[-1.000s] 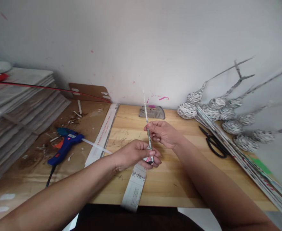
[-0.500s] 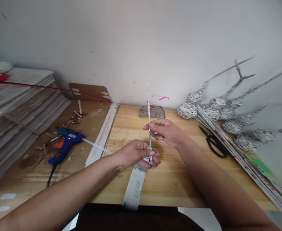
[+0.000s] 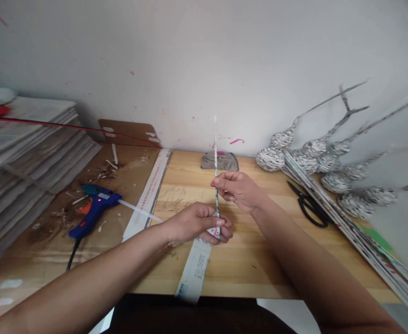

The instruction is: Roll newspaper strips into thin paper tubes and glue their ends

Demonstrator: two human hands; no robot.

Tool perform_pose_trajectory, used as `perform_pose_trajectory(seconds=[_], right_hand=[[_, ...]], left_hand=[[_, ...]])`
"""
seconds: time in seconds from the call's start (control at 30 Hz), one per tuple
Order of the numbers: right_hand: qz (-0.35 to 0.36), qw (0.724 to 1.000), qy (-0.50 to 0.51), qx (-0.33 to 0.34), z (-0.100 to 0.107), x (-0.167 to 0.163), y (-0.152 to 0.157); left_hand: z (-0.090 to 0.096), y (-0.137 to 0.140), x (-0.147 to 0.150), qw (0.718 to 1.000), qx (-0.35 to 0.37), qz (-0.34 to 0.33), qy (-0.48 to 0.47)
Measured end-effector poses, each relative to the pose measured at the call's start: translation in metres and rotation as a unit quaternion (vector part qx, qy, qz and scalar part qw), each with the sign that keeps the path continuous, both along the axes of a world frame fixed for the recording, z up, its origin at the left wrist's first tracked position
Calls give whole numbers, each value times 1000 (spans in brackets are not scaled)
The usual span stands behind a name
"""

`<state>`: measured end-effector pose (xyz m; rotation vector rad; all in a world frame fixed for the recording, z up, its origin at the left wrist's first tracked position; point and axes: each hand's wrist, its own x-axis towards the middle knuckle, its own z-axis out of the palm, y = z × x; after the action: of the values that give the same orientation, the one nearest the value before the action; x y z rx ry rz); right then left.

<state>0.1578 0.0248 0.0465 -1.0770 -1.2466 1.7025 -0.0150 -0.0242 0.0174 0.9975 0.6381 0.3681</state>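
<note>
A thin rolled newspaper tube [image 3: 215, 153] stands nearly upright in front of me, its tip against the white wall. My right hand [image 3: 237, 189] pinches the tube around its middle between thumb and fingertips. Lower down, my left hand [image 3: 200, 223] is closed on the bottom of the same tube, thumb on top, where the paper is still flat. From there a printed newspaper strip [image 3: 194, 271] runs down under my left hand and over the table's front edge. My left palm and part of the strip are hidden by the fingers.
On the left, a blue hot glue gun [image 3: 94, 208] lies on cardboard beside a newspaper stack [image 3: 26, 157]. Black scissors [image 3: 310, 208], a bundle of paper tubes [image 3: 343, 227] and several woven paper gourds [image 3: 271, 159] are at the right. A grey cloth [image 3: 225, 162] lies by the wall.
The tube has turned about its length, showing different print, and its tip sits slightly higher. The strip's lower end has shifted a little left. Both hands keep their grip in nearly the same place.
</note>
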Motion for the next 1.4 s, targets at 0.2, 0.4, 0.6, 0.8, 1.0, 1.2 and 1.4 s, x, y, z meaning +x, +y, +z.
perform_pose_trajectory(seconds=[0.2, 0.4, 0.6, 0.8, 1.0, 1.2, 1.4], right_hand=[[102, 995, -1, -6, 2, 4, 0], [-1, 1000, -18, 4, -4, -5, 1], [-124, 939, -221, 232, -22, 14, 22], [-136, 740, -573, 326, -46, 21, 61], [-155, 786, -525, 286, -47, 2, 81], [-219, 873, -374, 225, -47, 4, 76], [-150, 952, -212, 163, -30, -8, 33]], left_hand=[[0, 1, 0, 1000, -6, -6, 2], [1, 1, -1, 1000, 4, -7, -3], [2, 6, -5, 1000, 4, 7, -20], [-3, 12, -8, 999, 9, 12, -36], [-4, 16, -10, 999, 23, 16, -26], [-5, 18, -10, 999, 24, 18, -35], [-4, 19, -12, 999, 33, 2, -34]])
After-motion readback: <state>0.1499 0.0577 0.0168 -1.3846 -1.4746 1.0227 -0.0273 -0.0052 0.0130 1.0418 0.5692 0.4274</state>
